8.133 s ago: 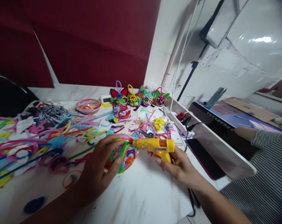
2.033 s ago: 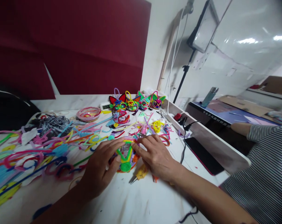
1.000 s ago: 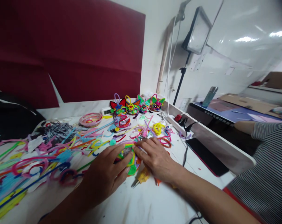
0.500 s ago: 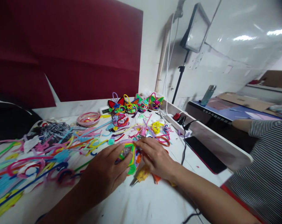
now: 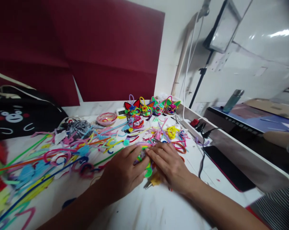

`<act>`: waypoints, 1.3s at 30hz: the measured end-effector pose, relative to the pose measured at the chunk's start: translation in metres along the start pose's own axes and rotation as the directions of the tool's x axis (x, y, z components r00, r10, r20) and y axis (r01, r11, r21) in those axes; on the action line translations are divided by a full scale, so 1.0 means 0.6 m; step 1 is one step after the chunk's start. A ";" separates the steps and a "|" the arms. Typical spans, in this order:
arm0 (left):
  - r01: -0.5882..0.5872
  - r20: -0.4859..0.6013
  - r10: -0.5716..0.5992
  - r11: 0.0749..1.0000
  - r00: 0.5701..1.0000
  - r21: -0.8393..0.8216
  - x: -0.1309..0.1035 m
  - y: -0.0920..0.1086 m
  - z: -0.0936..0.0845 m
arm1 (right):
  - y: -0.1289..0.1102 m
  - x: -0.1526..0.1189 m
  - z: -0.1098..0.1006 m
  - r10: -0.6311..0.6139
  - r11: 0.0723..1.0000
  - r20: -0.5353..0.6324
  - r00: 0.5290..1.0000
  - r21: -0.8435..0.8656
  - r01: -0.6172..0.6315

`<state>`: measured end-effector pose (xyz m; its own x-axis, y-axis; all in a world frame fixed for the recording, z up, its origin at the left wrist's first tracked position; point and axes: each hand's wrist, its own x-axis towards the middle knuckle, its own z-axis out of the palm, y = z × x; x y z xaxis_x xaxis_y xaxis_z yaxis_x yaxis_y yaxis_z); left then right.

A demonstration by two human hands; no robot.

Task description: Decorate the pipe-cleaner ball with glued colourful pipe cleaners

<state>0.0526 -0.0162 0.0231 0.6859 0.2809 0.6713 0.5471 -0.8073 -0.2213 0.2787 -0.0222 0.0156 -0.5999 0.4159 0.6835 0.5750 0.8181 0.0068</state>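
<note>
- Yellow glue gun (image 5: 156, 179), earlier gripped, has been laid on the white table (image 5: 135, 210) beside the right hand (image 5: 172, 166).
- Multicoloured craft piece (image 5: 148, 172) is clasped between right hand and left hand (image 5: 125, 169), near scattered coloured strips (image 5: 109, 156).

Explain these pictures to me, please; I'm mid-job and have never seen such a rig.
There is no machine here: you see a person's bare left hand and right hand. Every picture comes from one camera worn on the head, facing forward and down.

Both hands hold a colourful craft piece between them, largely covering it. Beside it lies a yellow tool with a metal tip, partly hidden by the right hand.

On the white table, fuzzy strips spread to the left, four eared figures stand at the back, and a flat black device, perhaps a phone, lies to the right.
</note>
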 end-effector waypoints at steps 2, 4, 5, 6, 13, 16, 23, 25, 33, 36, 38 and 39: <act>0.010 -0.004 -0.010 1.000 1.000 -0.006 0.003 0.001 -0.004 | -0.003 0.000 0.000 -0.010 1.000 -0.004 1.000 -0.017 0.010; 0.014 0.002 -0.014 1.000 1.000 -0.015 0.005 0.003 -0.006 | -0.006 0.000 0.001 -0.014 1.000 -0.013 1.000 -0.025 0.014; 0.011 0.003 -0.011 1.000 1.000 -0.017 0.005 0.004 -0.007 | -0.007 -0.001 0.001 -0.013 1.000 -0.020 1.000 -0.028 0.012; 0.008 0.003 -0.008 1.000 1.000 -0.017 0.006 0.005 -0.007 | -0.008 -0.001 0.002 -0.010 0.999 -0.026 1.000 -0.032 0.009; 0.008 0.004 -0.008 1.000 1.000 -0.001 0.011 0.009 -0.009 | -0.013 -0.003 0.005 0.007 0.998 -0.033 0.999 -0.064 -0.009; 0.017 0.024 -0.017 1.000 1.000 -0.002 0.009 0.008 -0.008 | -0.015 -0.003 0.005 0.002 0.998 -0.028 1.000 -0.062 -0.004; -0.024 0.040 0.024 1.000 0.999 0.012 0.010 0.009 -0.009 | -0.015 -0.008 0.010 0.032 0.999 -0.058 0.998 -0.006 -0.032; -0.013 0.059 0.012 1.000 0.998 0.022 0.011 0.010 -0.010 | -0.015 -0.009 0.010 0.033 0.999 -0.066 0.997 0.007 -0.032; 0.000 0.080 -0.001 1.000 0.997 0.004 0.009 0.009 -0.007 | -0.015 -0.009 0.011 0.009 1.000 -0.103 0.995 -0.005 -0.010; 0.010 0.089 -0.010 1.000 0.996 -0.001 0.008 0.009 -0.006 | -0.014 -0.011 0.014 0.009 1.000 -0.113 0.994 -0.015 -0.011; -0.004 0.075 0.004 1.000 0.997 -0.003 0.007 0.009 -0.005 | -0.013 -0.012 0.016 0.008 1.000 -0.118 0.993 -0.010 -0.010; -0.006 0.081 0.007 1.000 0.997 -0.005 0.006 0.008 -0.005 | -0.012 -0.013 0.017 0.008 1.000 -0.119 0.993 -0.006 -0.008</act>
<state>0.0565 -0.0207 0.0265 0.7262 0.3169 0.6101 0.5407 -0.8114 -0.2222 0.2735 -0.0276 0.0030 -0.5251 0.3720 0.7655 0.5832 0.8123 0.0053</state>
